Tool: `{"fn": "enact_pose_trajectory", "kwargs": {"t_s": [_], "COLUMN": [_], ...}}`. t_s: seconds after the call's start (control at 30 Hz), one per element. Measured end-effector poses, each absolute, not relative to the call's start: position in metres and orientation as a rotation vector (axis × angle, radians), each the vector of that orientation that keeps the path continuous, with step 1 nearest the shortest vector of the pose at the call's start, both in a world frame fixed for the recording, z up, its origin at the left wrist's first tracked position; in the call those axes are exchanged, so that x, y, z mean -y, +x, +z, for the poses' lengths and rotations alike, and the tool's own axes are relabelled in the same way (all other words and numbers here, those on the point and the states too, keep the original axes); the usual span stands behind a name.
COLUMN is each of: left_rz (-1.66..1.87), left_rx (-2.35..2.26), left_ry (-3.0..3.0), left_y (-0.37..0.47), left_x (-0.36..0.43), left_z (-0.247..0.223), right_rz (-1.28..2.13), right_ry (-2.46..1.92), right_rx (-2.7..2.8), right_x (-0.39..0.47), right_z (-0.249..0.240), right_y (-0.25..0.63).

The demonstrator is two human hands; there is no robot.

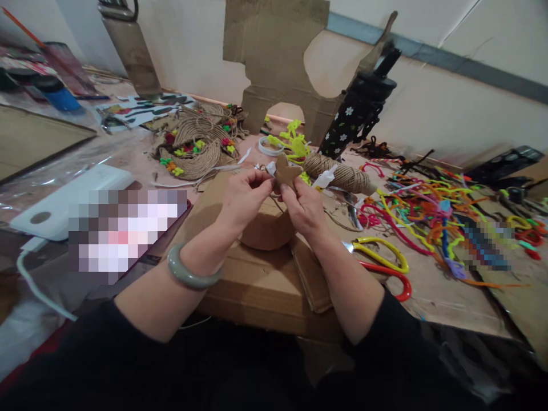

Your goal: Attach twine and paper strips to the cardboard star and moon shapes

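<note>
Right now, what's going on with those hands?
A person's right hand is holding a small brown star-like piece. The left hand is bunched close beside it; I can't tell what it pinches. Underneath is rounded cardboard. Scissors lie to the right, and rolled twine lies behind.

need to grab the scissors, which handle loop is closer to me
The red loop; it lies on your side of the scissors, with the yellow loop just beyond it.

Craft workspace on a crowded tabletop
Cut cardboard, a roll of twine, 1 pair of scissors and colourful pipe cleaners show it.
</note>
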State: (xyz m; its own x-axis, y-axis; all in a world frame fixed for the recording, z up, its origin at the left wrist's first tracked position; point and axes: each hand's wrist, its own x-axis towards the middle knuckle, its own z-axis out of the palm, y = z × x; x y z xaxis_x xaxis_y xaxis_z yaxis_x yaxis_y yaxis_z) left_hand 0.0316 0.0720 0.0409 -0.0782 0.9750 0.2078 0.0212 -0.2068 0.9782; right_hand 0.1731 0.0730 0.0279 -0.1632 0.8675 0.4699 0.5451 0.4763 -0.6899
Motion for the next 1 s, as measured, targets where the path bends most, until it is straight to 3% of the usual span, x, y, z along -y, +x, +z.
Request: {"fn": "enact_pose_trajectory", "kwargs": {"t_s": [0.47,1.0], "left_rz": [1.435,1.406], "left_rx": [-1.185,-1.26], "left_ry": [1.393,1.49], "left_y": [0.0318,0.0292], "left_x": [-0.0704,-0.0706], "left_z": [0.043,0.0424], "right_rz": [0.516,-0.059], "right_ry": [-1.238,-1.237], "right_rx": [1.769,2.01], "right_x": [-0.0755,-0.0702], "right_z": [0.0251,0.0211], "right_y": [0.1723,0.1684]}}
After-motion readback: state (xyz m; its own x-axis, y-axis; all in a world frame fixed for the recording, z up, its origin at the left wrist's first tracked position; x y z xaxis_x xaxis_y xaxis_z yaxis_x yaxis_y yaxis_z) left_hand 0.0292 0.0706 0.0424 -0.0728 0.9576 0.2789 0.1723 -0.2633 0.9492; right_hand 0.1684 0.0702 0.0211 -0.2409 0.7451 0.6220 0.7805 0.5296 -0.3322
